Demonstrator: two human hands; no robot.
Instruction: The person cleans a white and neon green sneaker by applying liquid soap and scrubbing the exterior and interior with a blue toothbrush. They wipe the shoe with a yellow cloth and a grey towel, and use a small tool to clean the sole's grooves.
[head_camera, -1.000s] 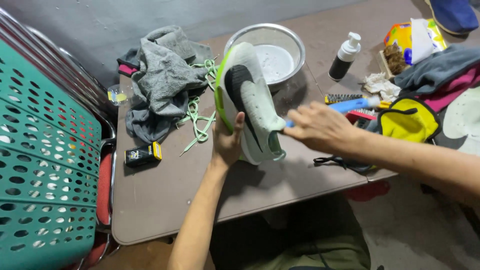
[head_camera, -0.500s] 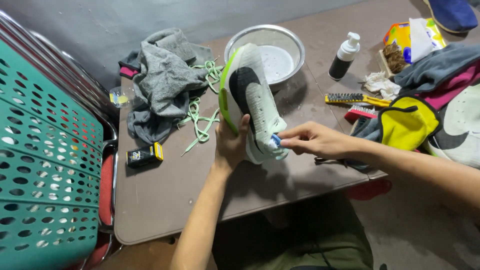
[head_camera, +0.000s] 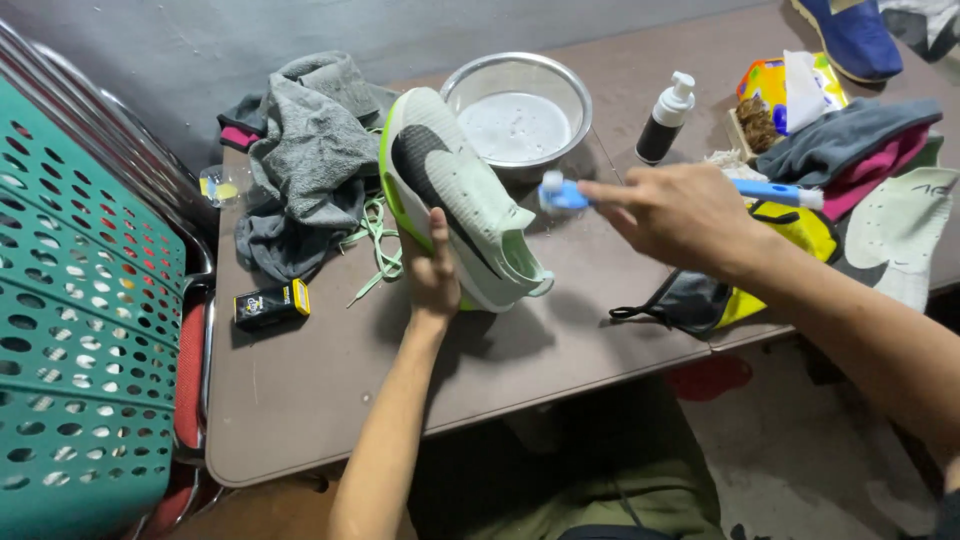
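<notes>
Left hand (head_camera: 432, 268) clamped on pale green shoe (head_camera: 455, 195), held tilted above brown bench (head_camera: 320, 390). Right hand (head_camera: 680, 212) closed around blue toothbrush (head_camera: 570, 195), head just beside shoe. Beyond: steel bowl (head_camera: 517, 110), grey towel (head_camera: 315, 150).

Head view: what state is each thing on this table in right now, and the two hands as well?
Pale green shoe: held up on edge, unlaced.
Left hand: gripping the shoe from below.
Right hand: closed on a blue toothbrush, head beside the shoe.
Metal bowl: upright, holding whitish liquid.
Pump bottle: upright, cap on.
Grey towel: crumpled in a heap.
Green laces: loose on the table.
</notes>
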